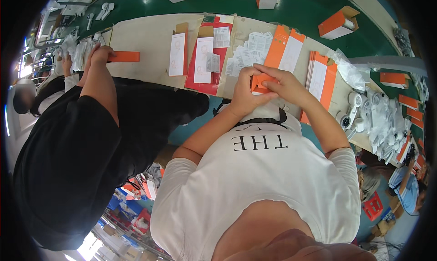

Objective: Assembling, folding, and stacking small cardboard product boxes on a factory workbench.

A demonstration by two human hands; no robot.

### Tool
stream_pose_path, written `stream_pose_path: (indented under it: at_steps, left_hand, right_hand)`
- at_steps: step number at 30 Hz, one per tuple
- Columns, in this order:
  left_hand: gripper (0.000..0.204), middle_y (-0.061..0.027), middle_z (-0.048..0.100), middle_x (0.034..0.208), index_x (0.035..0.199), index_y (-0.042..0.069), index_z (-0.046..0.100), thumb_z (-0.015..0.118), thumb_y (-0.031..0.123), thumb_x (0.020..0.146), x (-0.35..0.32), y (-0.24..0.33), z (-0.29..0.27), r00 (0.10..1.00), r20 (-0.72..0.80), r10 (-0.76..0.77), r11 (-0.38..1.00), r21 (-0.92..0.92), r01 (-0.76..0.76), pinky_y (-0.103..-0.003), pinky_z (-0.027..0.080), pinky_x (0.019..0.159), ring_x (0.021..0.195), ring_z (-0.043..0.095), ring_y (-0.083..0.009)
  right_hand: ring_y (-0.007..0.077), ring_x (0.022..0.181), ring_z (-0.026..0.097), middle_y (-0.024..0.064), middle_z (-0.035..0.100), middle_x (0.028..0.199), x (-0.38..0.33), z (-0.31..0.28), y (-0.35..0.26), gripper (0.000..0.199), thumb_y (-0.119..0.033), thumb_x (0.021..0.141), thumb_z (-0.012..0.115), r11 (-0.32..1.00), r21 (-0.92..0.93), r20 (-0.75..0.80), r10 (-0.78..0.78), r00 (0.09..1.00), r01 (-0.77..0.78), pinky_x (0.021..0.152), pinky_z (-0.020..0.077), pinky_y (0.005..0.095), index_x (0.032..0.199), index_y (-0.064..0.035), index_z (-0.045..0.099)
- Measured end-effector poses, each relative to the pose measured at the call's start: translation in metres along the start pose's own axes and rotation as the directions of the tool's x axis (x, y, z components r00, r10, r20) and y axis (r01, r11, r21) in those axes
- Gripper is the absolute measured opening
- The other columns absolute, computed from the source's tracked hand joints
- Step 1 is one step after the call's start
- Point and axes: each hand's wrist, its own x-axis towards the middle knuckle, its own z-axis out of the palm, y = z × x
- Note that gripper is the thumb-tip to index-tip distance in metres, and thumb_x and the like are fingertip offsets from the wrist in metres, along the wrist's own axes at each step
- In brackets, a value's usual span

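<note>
Orange-and-white small cardboard carton (260,84) sits pinched between both hands above the pale workbench (150,42), close to the chest. Left hand (243,94) clamps its left side, right hand (284,83) closes over the top. It looks light, thin-walled and easily creased, so it is best held by its edges and corners.

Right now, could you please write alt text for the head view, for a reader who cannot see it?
Both hands, left hand and right hand, hold a small orange box over a workbench strewn with flat orange-and-white cartons and paper leaflets. A co-worker in black stands at the left, touching an orange carton.
</note>
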Motion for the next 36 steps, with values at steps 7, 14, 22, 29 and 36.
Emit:
stream_pose_path:
  at_steps: [7,14,22,29,36]
  left_hand:
    - [0.069,-0.0097,0.046,0.106,0.107,0.004,0.043,0.084,0.021,0.054,0.007,0.008,-0.009,0.992,0.121,0.025,0.991,0.124,-0.040,-0.032,0.041,0.085,0.099,0.048,-0.0184]
    - [0.032,-0.0063,0.055,0.098,0.107,0.004,0.050,0.063,0.016,0.080,0.049,0.000,-0.070,0.775,-0.561,-0.291,0.947,-0.285,0.149,-0.028,0.045,0.082,0.087,0.055,-0.0160]
    - [0.048,-0.0109,0.051,0.120,0.122,0.006,0.043,0.042,0.042,0.090,0.030,-0.033,-0.101,0.670,-0.076,-0.739,0.304,-0.924,0.231,-0.044,0.045,0.089,0.109,0.051,-0.0272]
    - [0.054,-0.0176,0.044,0.124,0.126,0.003,0.036,0.040,0.043,0.090,0.012,-0.072,-0.082,0.511,0.124,-0.851,-0.054,-0.987,0.149,-0.054,0.039,0.093,0.114,0.045,-0.0330]
    - [0.051,-0.0142,0.048,0.121,0.124,0.004,0.039,0.039,0.043,0.091,0.015,-0.061,-0.056,0.469,0.161,-0.868,0.022,-0.932,0.361,-0.051,0.041,0.091,0.112,0.047,-0.0315]
  right_hand:
    - [0.0144,0.109,0.049,0.0058,0.052,0.122,0.011,-0.010,0.006,0.044,-0.010,0.085,0.052,0.993,0.122,0.124,-0.021,0.992,0.005,0.092,0.0382,0.0261,0.128,-0.0090,0.044]
    - [0.0240,0.119,0.040,0.0086,0.051,0.122,0.097,-0.024,0.128,0.042,-0.026,0.082,0.056,0.835,-0.547,-0.431,-0.334,0.838,0.052,0.097,0.0335,0.0358,0.122,-0.0149,0.050]
    - [0.0327,0.124,0.030,0.0039,0.047,0.126,0.124,-0.007,0.140,0.020,-0.025,0.077,0.059,0.575,-0.818,-0.399,-0.522,0.754,-0.034,0.103,0.0208,0.0468,0.094,-0.0213,0.068]
    - [0.0208,0.093,0.048,0.0066,0.053,0.095,0.094,-0.026,0.076,0.020,-0.011,0.078,0.058,0.896,-0.286,-0.822,-0.411,0.395,0.338,0.081,0.0398,0.0320,0.095,-0.0135,0.067]
    - [0.0245,0.075,0.056,0.0075,0.058,0.090,0.018,-0.021,-0.014,0.024,-0.004,0.059,0.064,0.332,-0.830,-0.014,-0.815,0.579,0.447,0.062,0.0470,0.0337,0.083,-0.0073,0.063]
